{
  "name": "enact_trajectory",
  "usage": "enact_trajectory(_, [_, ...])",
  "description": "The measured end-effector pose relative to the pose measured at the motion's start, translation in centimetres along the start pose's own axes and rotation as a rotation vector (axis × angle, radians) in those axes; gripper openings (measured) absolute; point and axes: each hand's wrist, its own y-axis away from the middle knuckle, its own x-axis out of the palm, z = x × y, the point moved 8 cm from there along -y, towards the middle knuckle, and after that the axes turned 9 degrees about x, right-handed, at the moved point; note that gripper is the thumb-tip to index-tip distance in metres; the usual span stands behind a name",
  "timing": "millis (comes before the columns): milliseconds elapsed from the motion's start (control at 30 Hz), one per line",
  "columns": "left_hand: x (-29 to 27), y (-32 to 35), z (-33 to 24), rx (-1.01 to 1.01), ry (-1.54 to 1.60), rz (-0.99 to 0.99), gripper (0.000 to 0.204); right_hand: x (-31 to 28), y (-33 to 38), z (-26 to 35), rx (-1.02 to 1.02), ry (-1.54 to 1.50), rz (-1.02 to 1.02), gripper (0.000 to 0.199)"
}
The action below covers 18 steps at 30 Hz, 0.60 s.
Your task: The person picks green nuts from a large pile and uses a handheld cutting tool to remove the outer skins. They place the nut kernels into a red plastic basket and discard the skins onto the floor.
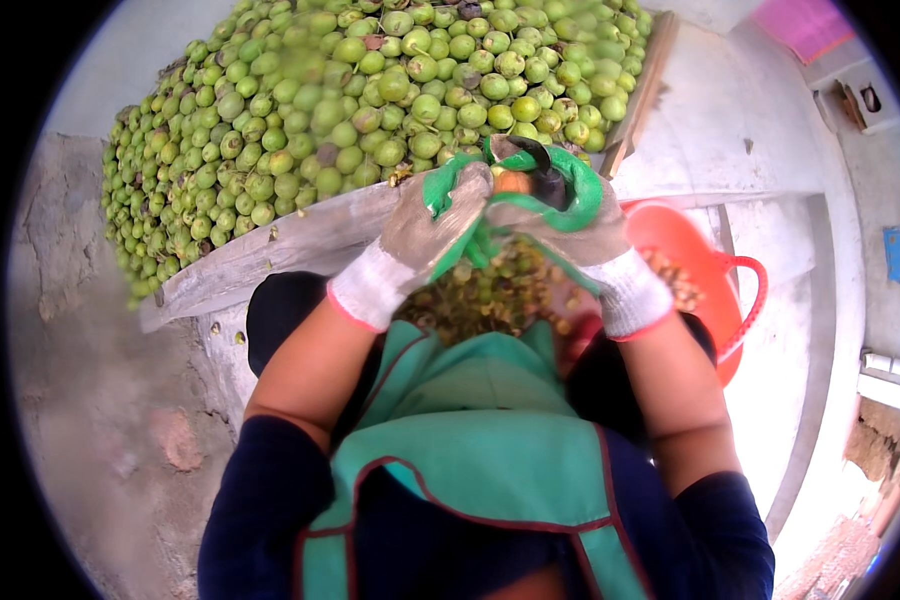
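Both my hands wear beige and green gloves with white cuffs and meet in front of the pile. My left hand [440,215] is closed, its fingertips against a round orange-brown nut [513,183] that shows between the gloves. My right hand [575,215] is wrapped round a dark curved tool [547,182], perhaps a knife; its tip arches over the nut. Gloved fingers hide part of both things. Just beyond my hands rises a big heap of green round fruits [390,85], probably walnuts in their husks, some with brown spots.
A wooden board [300,245] edges the heap's near side, and another plank [642,95] its right side. Below my hands lie green and brown husk pieces [480,300]. At my right stands a red basket [725,345] with a loop handle, holding brown nuts [675,280].
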Motion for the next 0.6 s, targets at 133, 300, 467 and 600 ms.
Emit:
enact_trajectory(133, [2.0, 2.4, 4.7, -0.74, 0.857, -0.112, 0.031, 0.6, 0.4, 1.5, 0.108, -0.404, 0.15, 0.063])
enact_trajectory(300, [-1.2, -0.2, 4.4, -0.242, -0.049, 0.087, 0.039, -0.2, -0.2, 1.5, -0.038, -0.077, 0.067, 0.061])
enact_trajectory(467, [0.7, 0.3, 1.7, -0.084, -0.127, 0.162, 0.035, 0.5, -0.2, -0.2, -0.145, 0.252, -0.069, 0.061])
enact_trajectory(600, [0.7, -0.1, 0.6, -0.067, -0.274, 0.17, 0.035, 0.5, -0.4, -0.3, -0.176, 0.43, -0.157, 0.062])
